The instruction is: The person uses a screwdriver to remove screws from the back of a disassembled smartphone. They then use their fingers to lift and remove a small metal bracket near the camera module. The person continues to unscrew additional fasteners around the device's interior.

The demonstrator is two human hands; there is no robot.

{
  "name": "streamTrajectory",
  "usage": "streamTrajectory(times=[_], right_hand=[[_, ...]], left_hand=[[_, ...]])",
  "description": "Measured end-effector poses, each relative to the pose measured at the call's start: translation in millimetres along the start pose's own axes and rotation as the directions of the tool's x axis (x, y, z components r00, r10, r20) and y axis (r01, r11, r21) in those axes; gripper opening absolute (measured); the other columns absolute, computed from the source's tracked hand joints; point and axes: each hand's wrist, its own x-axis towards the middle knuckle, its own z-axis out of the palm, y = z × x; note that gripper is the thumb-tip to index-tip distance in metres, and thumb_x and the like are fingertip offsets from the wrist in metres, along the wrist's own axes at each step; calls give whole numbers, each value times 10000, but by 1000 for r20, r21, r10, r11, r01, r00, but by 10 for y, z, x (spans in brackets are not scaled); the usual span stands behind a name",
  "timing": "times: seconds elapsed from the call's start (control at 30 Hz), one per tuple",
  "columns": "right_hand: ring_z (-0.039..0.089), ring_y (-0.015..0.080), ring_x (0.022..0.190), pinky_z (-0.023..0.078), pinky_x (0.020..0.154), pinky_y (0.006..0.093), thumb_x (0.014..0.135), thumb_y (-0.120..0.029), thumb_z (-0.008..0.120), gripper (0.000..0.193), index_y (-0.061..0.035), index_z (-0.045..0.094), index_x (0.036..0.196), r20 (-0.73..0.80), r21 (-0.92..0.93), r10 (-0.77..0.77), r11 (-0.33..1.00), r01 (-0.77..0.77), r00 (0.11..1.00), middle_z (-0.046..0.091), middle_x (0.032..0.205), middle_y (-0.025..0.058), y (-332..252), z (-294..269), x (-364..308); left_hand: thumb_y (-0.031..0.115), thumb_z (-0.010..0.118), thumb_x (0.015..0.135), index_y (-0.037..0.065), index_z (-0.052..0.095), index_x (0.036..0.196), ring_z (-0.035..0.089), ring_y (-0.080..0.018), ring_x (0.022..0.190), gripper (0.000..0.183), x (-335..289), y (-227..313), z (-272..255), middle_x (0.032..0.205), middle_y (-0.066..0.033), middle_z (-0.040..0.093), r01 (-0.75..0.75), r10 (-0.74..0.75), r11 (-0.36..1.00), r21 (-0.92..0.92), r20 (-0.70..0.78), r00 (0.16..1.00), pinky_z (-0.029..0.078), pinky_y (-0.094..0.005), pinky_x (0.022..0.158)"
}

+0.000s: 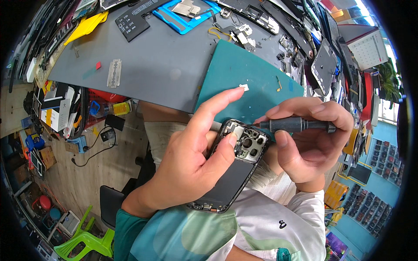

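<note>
Sitting in left hand (185, 158): opened phone (230, 179)

White print (128, 26) on a black battery (138, 21) beyond the gripping left hand (191, 158); 1 dark character (65, 104) on a white box (63, 117), leftward; 1 black symbol (282, 224) on the shirt (261, 213) below; calendar (368, 50), right, illegible.

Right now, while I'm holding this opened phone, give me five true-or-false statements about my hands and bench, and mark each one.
1. The right hand holds a dark screwdriver. True.
2. The left hand is empty. False: it holds the opened phone.
3. A slim golden part lies on the green mat. True.
4. The razor blade lies on the green mat. False: it lies on the gray surface left of it.
5. The plastic chair at lower left is red. False: it is green.
</note>
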Motion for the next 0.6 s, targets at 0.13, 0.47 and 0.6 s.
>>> streamTrajectory(times=[0.13,0.47,0.6], right_hand=[[737,354,963,671,877,518,913,77,744,610,-44,353,1365,24,-15,-33,999,33,999,657,1131,334,15,0,12],[743,346,986,656,876,467,886,83,751,636,-66,369,1373,26,-40,-6,999,7,1000,669,1141,321,-3,-3,0],[743,347,992,657,883,467,887,85,748,637,-68,369,1375,26,-47,3,999,-2,1000,668,1150,318,-10,8,-7]], left_hand=[[-45,515,1088,-7,294,1691,620,6,854,643,7,-35,31,1181,-84,720,-41,41,999,-33,-18,999,457,-173,712],[-52,514,1089,-8,290,1690,596,18,832,643,1,-49,8,1181,-76,717,-43,45,997,-70,19,999,442,-169,700],[-55,515,1086,-13,289,1689,615,10,873,645,9,-77,28,1298,-99,692,-66,66,995,-73,-3,998,462,-174,720]])
